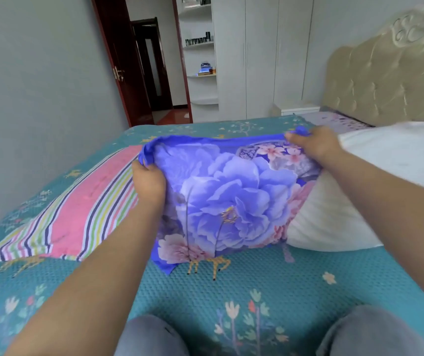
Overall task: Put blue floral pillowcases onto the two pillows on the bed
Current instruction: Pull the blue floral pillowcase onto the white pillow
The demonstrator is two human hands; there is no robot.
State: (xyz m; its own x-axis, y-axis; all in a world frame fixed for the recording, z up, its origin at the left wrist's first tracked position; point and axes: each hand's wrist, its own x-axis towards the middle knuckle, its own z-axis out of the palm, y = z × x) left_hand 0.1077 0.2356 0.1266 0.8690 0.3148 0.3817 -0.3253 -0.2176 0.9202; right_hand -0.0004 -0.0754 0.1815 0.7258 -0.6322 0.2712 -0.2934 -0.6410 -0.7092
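In the middle of the frame I see the left hand (149, 181) and the right hand (313, 145) both gripping the top edge of the blue floral pillowcase (231, 196), fingers curled round the cloth, above the bed (257, 291)

Walls: plain pale grey wall (39, 86)
Door: dark red-brown door (118, 62), open
Furniture: white wardrobe (262, 55), corner shelves (200, 44), tufted beige headboard (385, 73)
Light: soft, even
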